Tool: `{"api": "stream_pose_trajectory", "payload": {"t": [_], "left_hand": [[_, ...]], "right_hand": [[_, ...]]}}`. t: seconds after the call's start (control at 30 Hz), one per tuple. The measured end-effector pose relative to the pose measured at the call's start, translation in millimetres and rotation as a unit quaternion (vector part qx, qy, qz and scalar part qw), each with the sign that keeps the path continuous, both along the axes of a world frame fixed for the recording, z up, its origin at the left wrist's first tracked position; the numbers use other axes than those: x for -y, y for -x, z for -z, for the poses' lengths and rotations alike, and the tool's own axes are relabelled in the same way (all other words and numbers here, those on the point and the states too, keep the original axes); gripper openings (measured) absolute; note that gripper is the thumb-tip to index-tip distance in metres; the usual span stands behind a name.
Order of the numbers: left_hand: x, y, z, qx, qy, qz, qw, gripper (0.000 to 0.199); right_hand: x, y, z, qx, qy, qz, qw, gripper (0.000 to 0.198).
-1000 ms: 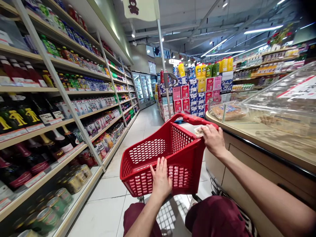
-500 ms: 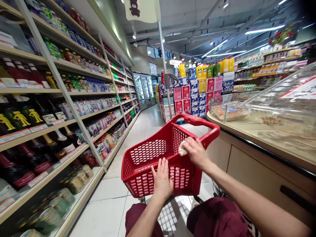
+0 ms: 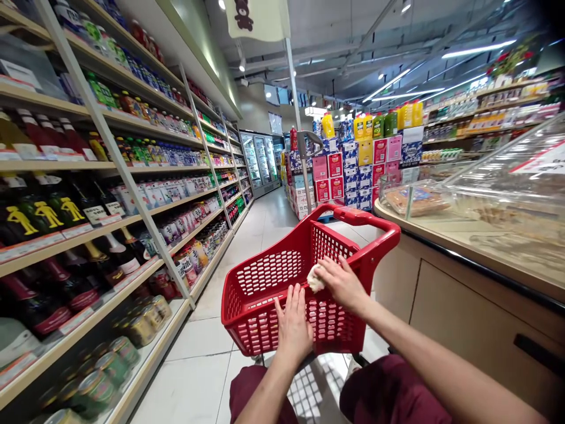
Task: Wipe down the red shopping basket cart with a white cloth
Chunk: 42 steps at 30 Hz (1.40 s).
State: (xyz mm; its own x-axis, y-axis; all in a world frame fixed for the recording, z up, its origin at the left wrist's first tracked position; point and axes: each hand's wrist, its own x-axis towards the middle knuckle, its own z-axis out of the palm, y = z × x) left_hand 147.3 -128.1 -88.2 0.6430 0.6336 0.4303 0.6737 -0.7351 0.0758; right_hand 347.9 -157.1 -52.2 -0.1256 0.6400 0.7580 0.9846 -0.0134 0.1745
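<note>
A red plastic shopping cart (image 3: 265,268) with perforated walls stands on the floor in front of my knees. My left hand (image 3: 293,327) lies with fingers stretched flat against the near side wall, its fingertips at the top rim. In my right hand (image 3: 346,285) is a crumpled off-white cloth (image 3: 315,279), pressed on the near rim just right of the left hand. The cart's handle (image 3: 373,221) rises at the right, touched by neither hand. Nothing shows inside the visible part of the basket.
Drink shelves (image 3: 154,209) with bottles and cans line the left. A bakery counter (image 3: 477,282) with clear covers stands close on the right. Ahead are stacked drink cartons (image 3: 335,176), a pole with a bear flag (image 3: 260,20) and glass-door fridges (image 3: 260,159).
My right hand has slid the cloth left and slightly down along the near rim, away from the handle end. The left hand stays at the same spot on the cart.
</note>
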Motion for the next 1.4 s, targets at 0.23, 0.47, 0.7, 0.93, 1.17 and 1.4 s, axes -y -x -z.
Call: {"api": "stream_pose_trajectory", "payload": {"t": [0.23,0.47,0.7,0.93,1.17,1.4], "left_hand": [[-0.6,-1.5,-0.1,0.014,0.005,-0.016,1.0,0.075],[-6.7,9.8,5.1,0.055,-0.005,-0.052,0.997,0.071],[-10.8,22.4,12.3,0.063,-0.01,-0.056,0.996,0.073],[-20.2,57.7,13.6,0.068,-0.028,-0.096,0.993,0.069],[-28.8,79.8,17.4,0.063,-0.022,-0.107,0.992,0.07],[-43.3,117.3,31.9,0.147,-0.012,-0.198,0.969,0.073]], "right_hand": [[5.6,-24.1,-10.7,-0.088,-0.076,0.128,0.985,0.033],[-0.1,-6.6,-1.5,-0.051,-0.018,0.062,0.997,0.033],[-9.4,32.9,14.9,-0.058,-0.022,0.014,0.998,0.034],[-6.9,28.0,17.6,-0.09,-0.04,0.073,0.992,0.033],[-31.8,101.7,35.0,-0.085,0.006,-0.047,0.995,0.035],[-28.3,91.3,35.1,-0.127,-0.023,0.024,0.991,0.031]]}}
